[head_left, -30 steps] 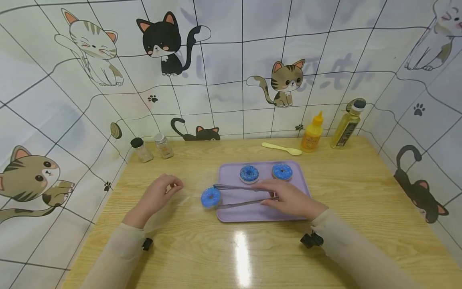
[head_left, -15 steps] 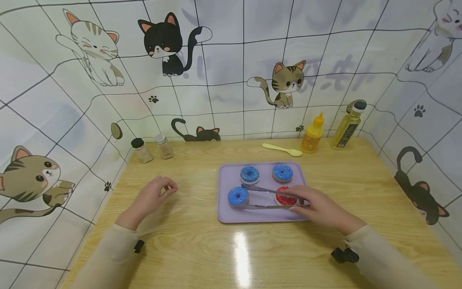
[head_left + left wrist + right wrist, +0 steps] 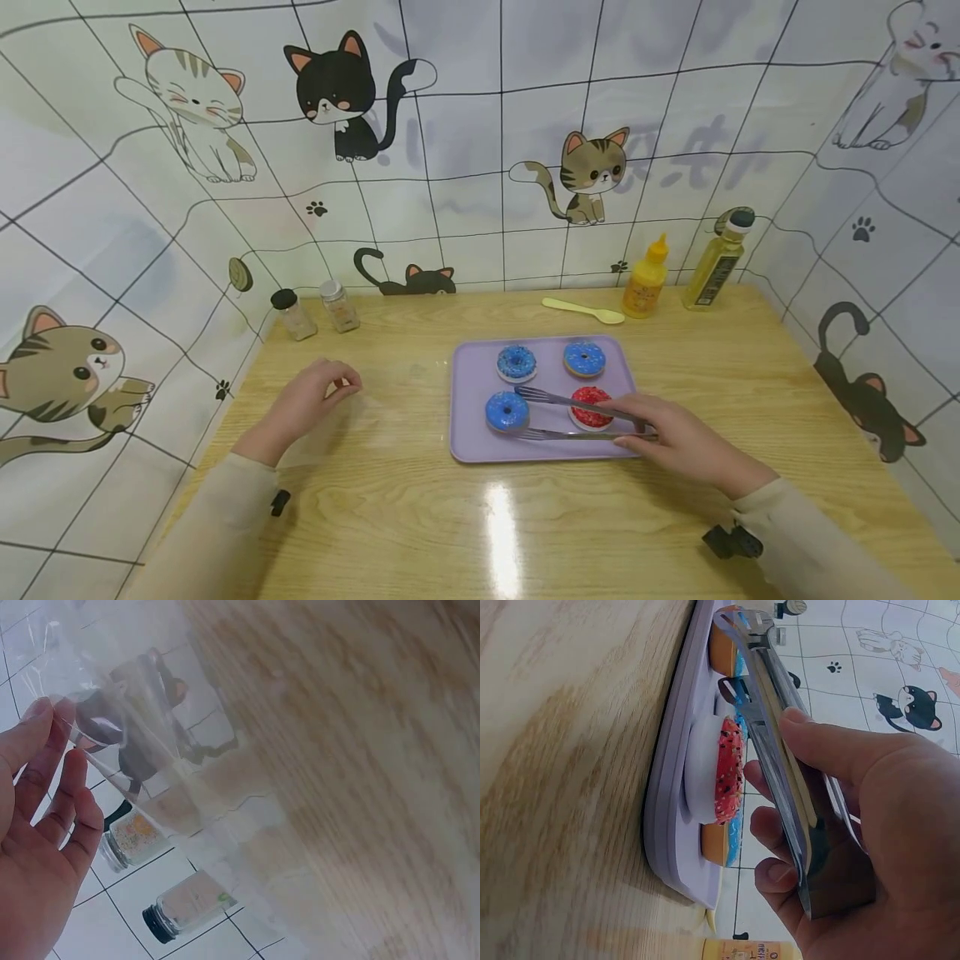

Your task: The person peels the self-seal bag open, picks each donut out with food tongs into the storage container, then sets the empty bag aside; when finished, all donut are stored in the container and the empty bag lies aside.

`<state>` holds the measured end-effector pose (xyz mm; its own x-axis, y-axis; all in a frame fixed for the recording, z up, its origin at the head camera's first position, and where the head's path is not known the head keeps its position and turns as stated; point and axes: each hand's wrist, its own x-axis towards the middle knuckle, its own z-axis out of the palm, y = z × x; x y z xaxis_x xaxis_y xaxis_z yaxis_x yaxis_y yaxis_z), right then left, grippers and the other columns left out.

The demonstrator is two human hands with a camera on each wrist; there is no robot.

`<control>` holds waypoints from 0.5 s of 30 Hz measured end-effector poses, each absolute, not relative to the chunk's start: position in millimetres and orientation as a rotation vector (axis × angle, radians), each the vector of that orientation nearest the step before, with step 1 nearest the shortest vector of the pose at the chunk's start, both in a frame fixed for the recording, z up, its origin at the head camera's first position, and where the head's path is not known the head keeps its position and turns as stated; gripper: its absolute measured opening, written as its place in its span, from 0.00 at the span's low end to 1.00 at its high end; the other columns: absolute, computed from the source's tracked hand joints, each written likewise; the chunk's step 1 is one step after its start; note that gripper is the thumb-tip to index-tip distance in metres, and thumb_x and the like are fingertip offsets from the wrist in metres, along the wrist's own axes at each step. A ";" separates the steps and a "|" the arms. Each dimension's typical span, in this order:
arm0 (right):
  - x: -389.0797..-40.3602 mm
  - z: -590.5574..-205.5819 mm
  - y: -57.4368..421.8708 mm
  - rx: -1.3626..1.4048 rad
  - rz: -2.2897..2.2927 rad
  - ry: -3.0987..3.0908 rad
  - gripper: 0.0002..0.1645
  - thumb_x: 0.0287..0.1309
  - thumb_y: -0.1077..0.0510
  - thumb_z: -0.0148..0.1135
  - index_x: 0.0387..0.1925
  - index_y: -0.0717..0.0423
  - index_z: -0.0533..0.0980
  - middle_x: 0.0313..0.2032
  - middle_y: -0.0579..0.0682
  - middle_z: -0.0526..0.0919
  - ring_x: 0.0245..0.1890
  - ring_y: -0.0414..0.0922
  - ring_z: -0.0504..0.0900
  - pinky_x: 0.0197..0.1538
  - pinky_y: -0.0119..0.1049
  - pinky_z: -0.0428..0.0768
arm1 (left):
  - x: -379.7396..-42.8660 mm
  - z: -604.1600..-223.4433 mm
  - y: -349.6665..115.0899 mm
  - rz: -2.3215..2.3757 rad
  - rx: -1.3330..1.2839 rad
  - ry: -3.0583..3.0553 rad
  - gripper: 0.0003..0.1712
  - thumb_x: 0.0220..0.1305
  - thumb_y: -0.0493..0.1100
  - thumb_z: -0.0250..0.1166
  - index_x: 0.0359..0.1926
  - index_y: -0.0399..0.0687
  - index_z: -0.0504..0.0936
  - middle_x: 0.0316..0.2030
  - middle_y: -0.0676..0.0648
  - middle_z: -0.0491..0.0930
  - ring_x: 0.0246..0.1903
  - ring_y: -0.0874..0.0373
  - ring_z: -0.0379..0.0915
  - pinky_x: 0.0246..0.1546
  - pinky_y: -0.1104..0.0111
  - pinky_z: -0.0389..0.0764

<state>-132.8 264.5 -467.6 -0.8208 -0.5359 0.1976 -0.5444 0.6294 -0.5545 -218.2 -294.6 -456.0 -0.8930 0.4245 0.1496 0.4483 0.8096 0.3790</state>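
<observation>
My left hand pinches the edge of a clear plastic bag, which is hard to make out in the head view. In my right hand are metal tongs, pointing left over the purple tray. Their two tips stand on either side of a plain blue doughnut at the tray's front left; whether they press on it I cannot tell. Beneath the tongs' arms sits a red sprinkled doughnut. A dark-speckled blue doughnut and another blue doughnut lie along the tray's back.
Behind the tray lies a pale yellow spoon. A yellow squeeze bottle and an oil bottle stand at the back right. Two seasoning jars, one black-capped and one white-capped, are at the back left by the wall.
The tongs and my right hand have moved right, bringing the plain blue doughnut from beside the tray onto its front left. The red doughnut has come into sight. My left hand has shifted slightly left.
</observation>
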 end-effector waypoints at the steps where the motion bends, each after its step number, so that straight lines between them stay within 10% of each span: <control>1: -132.9 -467.8 265.0 0.939 0.970 -2.825 0.27 0.67 0.53 0.70 0.66 0.46 0.77 0.52 0.43 0.84 0.34 0.31 0.72 0.37 0.29 0.74 | -218.5 -456.7 -294.6 -0.634 -0.707 -2.937 0.03 0.68 0.41 0.70 0.41 0.48 0.86 0.38 0.54 0.86 0.41 0.55 0.76 0.45 0.56 0.77; 15: -119.4 -468.2 277.4 0.764 1.022 -2.704 0.33 0.61 0.61 0.74 0.67 0.46 0.76 0.49 0.46 0.83 0.36 0.35 0.73 0.34 0.27 0.73 | -222.1 -466.2 -293.9 -0.655 -0.645 -3.000 0.03 0.70 0.43 0.69 0.41 0.49 0.86 0.38 0.54 0.84 0.41 0.55 0.74 0.45 0.57 0.76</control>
<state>-119.4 277.4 -468.2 -0.8588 -0.4076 0.3105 -0.5111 0.6378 -0.5763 -222.1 -293.9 -466.2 -0.9155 0.3923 0.0896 0.3939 0.8283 0.3984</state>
